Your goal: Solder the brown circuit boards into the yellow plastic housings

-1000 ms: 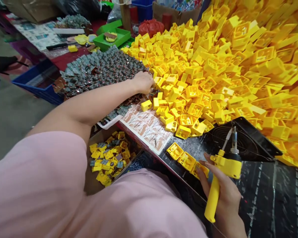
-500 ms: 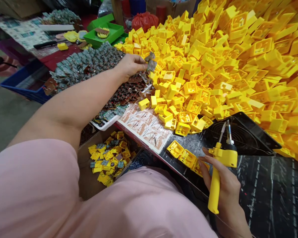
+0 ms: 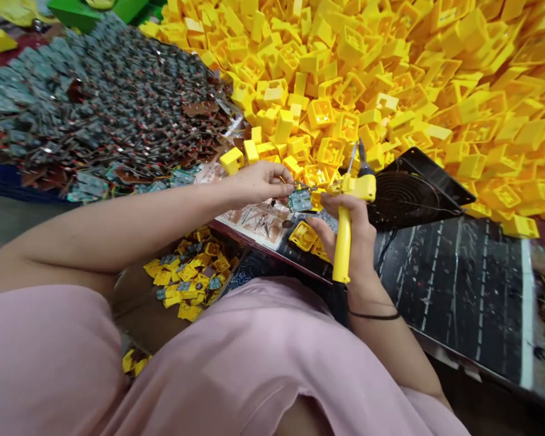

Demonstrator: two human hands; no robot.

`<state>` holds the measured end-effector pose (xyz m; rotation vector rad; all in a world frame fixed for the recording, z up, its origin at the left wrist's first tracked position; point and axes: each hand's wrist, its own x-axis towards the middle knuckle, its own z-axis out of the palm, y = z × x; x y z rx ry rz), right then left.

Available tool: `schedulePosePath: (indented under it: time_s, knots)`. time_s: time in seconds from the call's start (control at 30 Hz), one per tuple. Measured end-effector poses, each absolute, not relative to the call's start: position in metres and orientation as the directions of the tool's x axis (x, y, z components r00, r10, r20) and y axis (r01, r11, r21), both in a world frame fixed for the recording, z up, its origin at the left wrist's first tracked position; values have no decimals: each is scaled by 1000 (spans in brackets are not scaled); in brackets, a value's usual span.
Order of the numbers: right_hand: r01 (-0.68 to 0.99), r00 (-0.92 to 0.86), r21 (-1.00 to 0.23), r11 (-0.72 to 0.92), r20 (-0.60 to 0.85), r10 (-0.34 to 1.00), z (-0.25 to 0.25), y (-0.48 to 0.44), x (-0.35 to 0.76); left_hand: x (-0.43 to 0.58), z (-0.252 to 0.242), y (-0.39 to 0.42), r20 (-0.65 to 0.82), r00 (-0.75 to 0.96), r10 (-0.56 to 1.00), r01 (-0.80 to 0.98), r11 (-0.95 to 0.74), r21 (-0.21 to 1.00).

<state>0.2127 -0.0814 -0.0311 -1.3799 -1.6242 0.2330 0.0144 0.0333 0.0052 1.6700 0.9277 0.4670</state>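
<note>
My left hand [image 3: 260, 181] pinches a small green circuit board [image 3: 300, 200] by its edge or wires, above the near side of the yellow pile. Close on its right, my right hand [image 3: 360, 227] is wrapped around a yellow soldering gun [image 3: 344, 242], its tip pointing up and away from me. The right fingertips reach toward the board; whether they touch it I cannot tell. Below the hands, an open yellow casing [image 3: 303, 236] lies at the table's edge, with another beside it partly hidden by the right hand.
Yellow casings [image 3: 390, 79] are heaped across the back and right. At the left lies a large pile of circuit boards [image 3: 118, 109]. A black fan [image 3: 413, 181] stands right of the soldering gun. Below the table edge, a box holds yellow pieces with boards [image 3: 191, 272].
My left hand has come from the board pile toward my right hand, bringing the circuit board. My right hand has lifted off the casing row with the soldering gun. The view has shifted.
</note>
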Motion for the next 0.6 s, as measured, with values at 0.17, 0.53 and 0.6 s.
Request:
schedulePosePath:
  time_s: [0.17, 0.53, 0.6]
  knots:
    - [509, 179, -820, 263, 400, 899, -39, -78, 203, 16, 11, 20, -56, 607, 793, 315, -175, 933]
    - [342, 321, -903, 260, 372, 871, -36, -85, 200, -29, 11, 11, 244, 595, 766, 711, -643, 286]
    - [330, 335, -905, 269, 379, 863, -35, -86, 198, -25, -14, -14, 354, 629, 692, 610, -722, 328]
